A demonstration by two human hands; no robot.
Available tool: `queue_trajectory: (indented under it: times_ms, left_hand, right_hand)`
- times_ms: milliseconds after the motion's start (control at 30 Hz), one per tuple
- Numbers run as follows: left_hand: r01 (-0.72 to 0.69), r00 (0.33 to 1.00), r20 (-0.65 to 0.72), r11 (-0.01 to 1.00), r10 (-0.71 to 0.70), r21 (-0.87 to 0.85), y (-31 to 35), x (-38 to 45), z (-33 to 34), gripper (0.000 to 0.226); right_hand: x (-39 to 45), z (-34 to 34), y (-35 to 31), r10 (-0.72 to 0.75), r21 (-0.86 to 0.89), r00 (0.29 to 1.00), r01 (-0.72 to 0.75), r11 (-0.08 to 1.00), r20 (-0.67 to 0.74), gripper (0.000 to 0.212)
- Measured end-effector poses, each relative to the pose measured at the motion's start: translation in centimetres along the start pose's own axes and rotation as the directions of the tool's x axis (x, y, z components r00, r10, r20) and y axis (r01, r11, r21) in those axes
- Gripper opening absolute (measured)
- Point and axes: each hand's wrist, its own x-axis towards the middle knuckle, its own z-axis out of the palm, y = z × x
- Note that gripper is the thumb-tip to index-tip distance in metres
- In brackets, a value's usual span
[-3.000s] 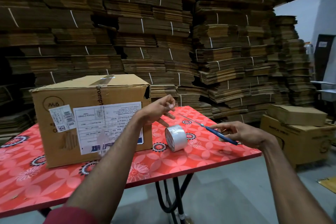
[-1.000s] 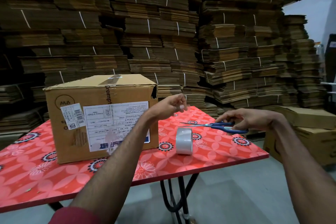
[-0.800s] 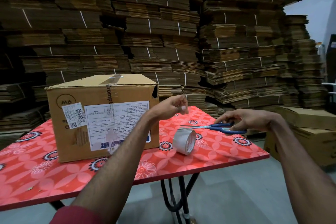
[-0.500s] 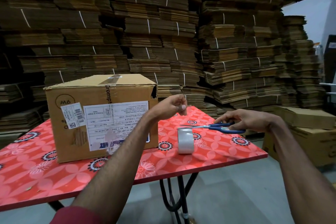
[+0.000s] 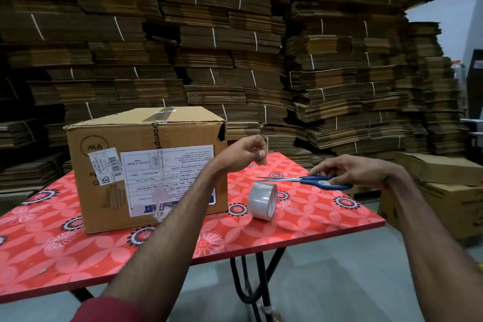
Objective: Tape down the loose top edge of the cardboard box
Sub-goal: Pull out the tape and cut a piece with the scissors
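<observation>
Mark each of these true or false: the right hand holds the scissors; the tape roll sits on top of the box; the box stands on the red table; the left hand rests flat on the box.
1. The right hand holds the scissors: true.
2. The tape roll sits on top of the cardboard box: false, it hangs just over the table, right of the box.
3. The box stands on the red table: true.
4. The left hand rests flat on the box: false, it is raised beside it, fingers pinched.

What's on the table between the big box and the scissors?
In the head view, the tape roll stands on its edge on the red table, between the cardboard box and the scissors in the right hand.
</observation>
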Motion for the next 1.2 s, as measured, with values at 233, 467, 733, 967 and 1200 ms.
queue_trajectory:
  times_ms: [233,467,733,967,1200]
  left_hand:
    - [-0.012,1.000,0.006,1.000,0.012,-0.006,-0.1,0.1,0.0,0.007]
    - [-0.003,1.000,0.008,1.000,0.003,-0.023,-0.2,0.0,0.0,0.007]
    - [-0.030,1.000,-0.001,0.999,0.030,-0.016,-0.2,0.0,-0.1,0.007]
    - [-0.020,1.000,0.009,0.999,0.020,-0.027,-0.3,0.1,-0.1,0.011]
    - [-0.003,1.000,0.010,0.999,0.003,-0.033,-0.1,-0.1,-0.1,0.009]
  right_hand:
    - [-0.2,0.3,-0.3,0.009,-0.019,1.000,-0.009,1.000,-0.001,0.040]
    - [0.1,0.3,0.1,0.004,-0.033,1.000,-0.004,0.999,-0.006,0.041]
    - [0.8,0.3,0.8,-0.061,-0.015,0.998,0.061,0.998,0.001,0.040]
    - [1.2,0.3,1.2,-0.057,0.012,0.998,0.057,0.998,0.001,0.037]
    - [0.7,0.5,0.3,-0.029,0.030,0.999,0.029,0.999,-0.020,0.034]
